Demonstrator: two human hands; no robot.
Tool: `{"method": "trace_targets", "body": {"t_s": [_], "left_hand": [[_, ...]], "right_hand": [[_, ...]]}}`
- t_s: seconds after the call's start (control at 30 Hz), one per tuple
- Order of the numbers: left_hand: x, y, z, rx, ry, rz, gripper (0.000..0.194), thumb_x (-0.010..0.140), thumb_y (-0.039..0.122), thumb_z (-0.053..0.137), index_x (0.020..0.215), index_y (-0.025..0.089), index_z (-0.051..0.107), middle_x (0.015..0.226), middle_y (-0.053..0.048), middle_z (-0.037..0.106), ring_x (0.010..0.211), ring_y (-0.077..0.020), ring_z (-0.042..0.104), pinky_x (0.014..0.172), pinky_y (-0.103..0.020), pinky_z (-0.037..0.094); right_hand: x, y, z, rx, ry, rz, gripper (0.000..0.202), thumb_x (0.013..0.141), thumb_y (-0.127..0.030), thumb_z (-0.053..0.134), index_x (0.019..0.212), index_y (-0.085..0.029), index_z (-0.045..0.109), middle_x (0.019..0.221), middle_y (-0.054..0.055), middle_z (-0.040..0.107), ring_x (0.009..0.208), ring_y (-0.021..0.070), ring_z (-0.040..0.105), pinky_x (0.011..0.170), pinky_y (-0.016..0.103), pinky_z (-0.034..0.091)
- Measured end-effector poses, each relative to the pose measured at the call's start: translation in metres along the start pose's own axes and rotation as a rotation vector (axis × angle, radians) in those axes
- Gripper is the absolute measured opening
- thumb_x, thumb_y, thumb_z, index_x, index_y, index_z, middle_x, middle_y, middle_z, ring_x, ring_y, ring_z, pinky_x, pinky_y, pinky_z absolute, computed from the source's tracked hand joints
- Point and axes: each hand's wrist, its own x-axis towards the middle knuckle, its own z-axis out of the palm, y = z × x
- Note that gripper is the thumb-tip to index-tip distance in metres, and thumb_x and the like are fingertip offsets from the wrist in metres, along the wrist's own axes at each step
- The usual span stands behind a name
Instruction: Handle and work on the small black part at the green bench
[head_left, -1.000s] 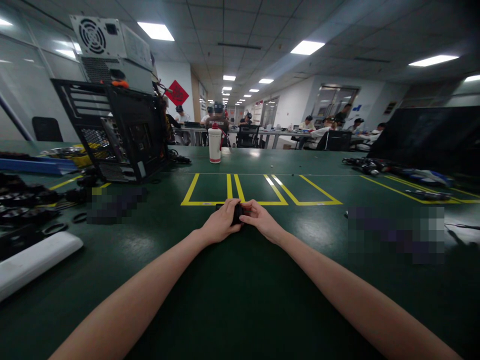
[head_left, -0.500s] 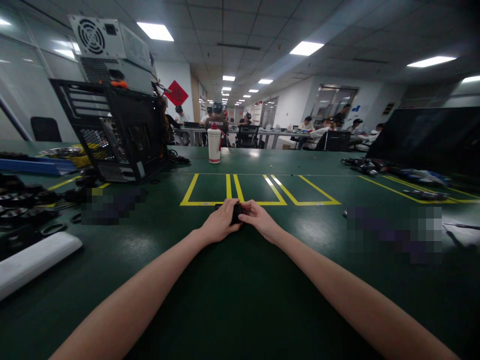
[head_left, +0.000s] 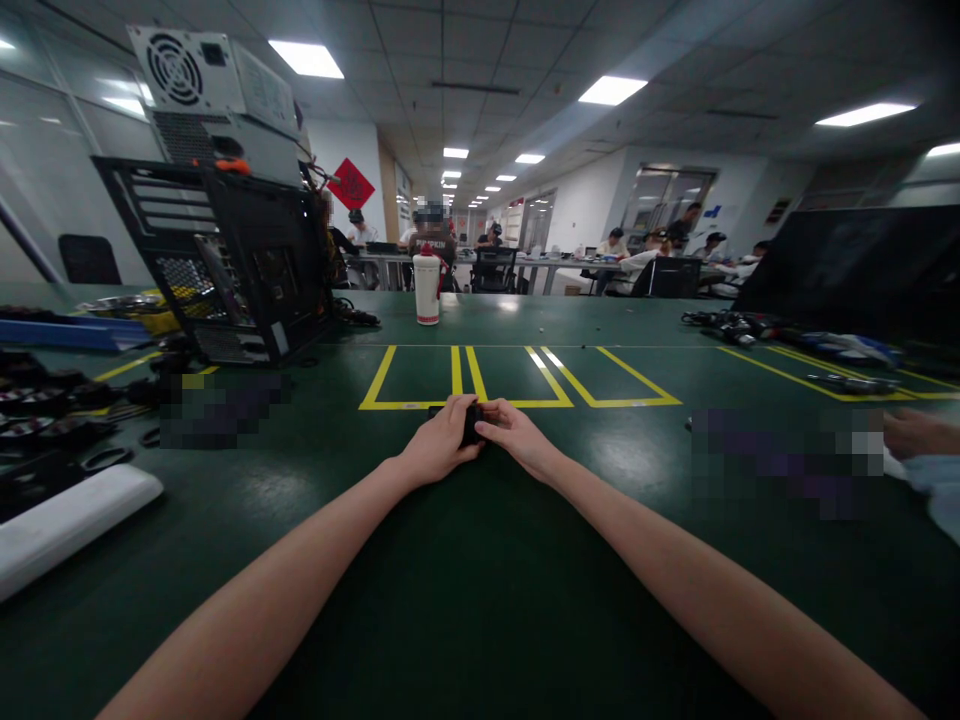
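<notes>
Between my hands is a small black object (head_left: 471,425), mostly covered by fingers, so its kind does not show. My left hand (head_left: 439,440) wraps round it from the left, fingers over the top and thumb along the near side. From the right, my right hand (head_left: 517,432) pinches its edge with thumb and fingertips. Both hands rest low over the green table (head_left: 465,580), just in front of the yellow tape outlines (head_left: 472,405).
A black computer case (head_left: 240,260) with power supplies (head_left: 217,90) on top stands at the left. Beyond the tape is a white cup (head_left: 427,290). A white bar (head_left: 75,525) lies near left. Another person's hand (head_left: 919,435) is at the right edge, and dark cables (head_left: 731,328) lie far right.
Another person's hand and light sleeve have come in at the right edge. My hands keep their hold on the black object, almost unmoved.
</notes>
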Motion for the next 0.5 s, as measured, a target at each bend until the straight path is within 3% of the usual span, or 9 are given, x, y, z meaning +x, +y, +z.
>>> {"method": "trace_targets", "body": {"t_s": [0.13,0.3,0.5], "left_hand": [[-0.001,0.0,0.0,0.0,-0.004,0.0,0.055,0.073,0.027,0.053,0.119,0.02,0.023,0.116,-0.009,0.036,0.101,-0.0244,0.047,0.08,-0.04,0.046],[-0.001,0.0,0.001,-0.003,0.007,0.006,0.054,0.074,0.027,0.052,0.119,0.02,0.022,0.116,-0.008,0.037,0.104,-0.0242,0.046,0.083,-0.041,0.044],[0.0,-0.002,0.004,-0.001,0.026,0.014,0.056,0.073,0.026,0.053,0.119,0.02,0.022,0.117,-0.009,0.036,0.106,-0.0239,0.044,0.086,-0.04,0.042]], "right_hand": [[-0.001,0.001,-0.002,0.033,-0.035,-0.034,0.031,0.063,-0.023,0.064,0.091,-0.023,0.049,0.093,0.001,0.054,0.093,0.0157,0.051,0.083,0.035,0.041],[0.005,0.012,-0.002,0.003,0.052,-0.071,0.025,0.068,-0.032,0.06,0.089,-0.022,0.051,0.093,0.002,0.055,0.094,0.0162,0.05,0.086,0.036,0.038],[0.006,0.01,-0.001,0.007,0.047,-0.018,0.031,0.066,-0.032,0.061,0.093,-0.018,0.052,0.097,0.004,0.055,0.095,0.0175,0.05,0.088,0.037,0.036]]}}
